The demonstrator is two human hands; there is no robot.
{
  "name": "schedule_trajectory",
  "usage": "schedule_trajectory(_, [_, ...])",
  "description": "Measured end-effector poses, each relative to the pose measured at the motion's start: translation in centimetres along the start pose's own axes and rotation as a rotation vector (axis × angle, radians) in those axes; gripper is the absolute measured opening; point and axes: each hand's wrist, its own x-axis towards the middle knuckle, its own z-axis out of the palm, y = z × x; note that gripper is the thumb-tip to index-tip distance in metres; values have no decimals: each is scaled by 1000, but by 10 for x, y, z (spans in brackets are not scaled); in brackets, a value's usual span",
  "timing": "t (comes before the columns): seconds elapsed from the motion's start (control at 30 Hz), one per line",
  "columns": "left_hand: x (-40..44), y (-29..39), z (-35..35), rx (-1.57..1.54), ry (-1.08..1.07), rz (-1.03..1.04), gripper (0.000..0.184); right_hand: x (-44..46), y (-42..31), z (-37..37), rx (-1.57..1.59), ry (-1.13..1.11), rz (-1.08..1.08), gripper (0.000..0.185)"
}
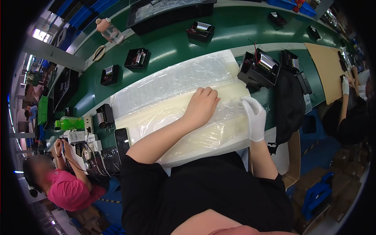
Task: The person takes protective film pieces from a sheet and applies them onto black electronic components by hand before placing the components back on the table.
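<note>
My left hand (201, 103) is bare and lies on the clear plastic (213, 137), its fingers curled close together; I cannot tell whether they pinch any of it. My right hand (254, 119), in a white glove, is at the right end of the same plastic. Its fingers are partly spread, with the plastic creased just beside the tips, and I cannot tell whether they grip it. The plastic lies crinkled in front of me, over pale yellowish sheets, and a second strip of clear wrap (168, 84) lies beyond it.

A phone (122, 140) lies at the left edge of the plastic, near my left elbow. Past my right hand, an open black box (259, 69) sits tilted, with wires and a shiny part in it, and a black bag (290, 105) hangs to its right. More small black boxes (137, 58) stand across the green table (168, 45), along with a pink-topped bottle (111, 31).

To my left, a person in a pink top (74, 190) works at the bench; to my right, another person's gloved hand (345, 85) is beside some cardboard (321, 72).
</note>
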Motion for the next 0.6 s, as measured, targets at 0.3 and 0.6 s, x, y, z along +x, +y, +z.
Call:
schedule_trajectory(0.3, [-8,-2,-17,-272,-147,-147,18,-2,-22,8,-67,-146,134,21])
schedule_trajectory(0.6, [-14,-7,-15,-103,-147,-17,17,-20,-17,5,-293,179,-148,20])
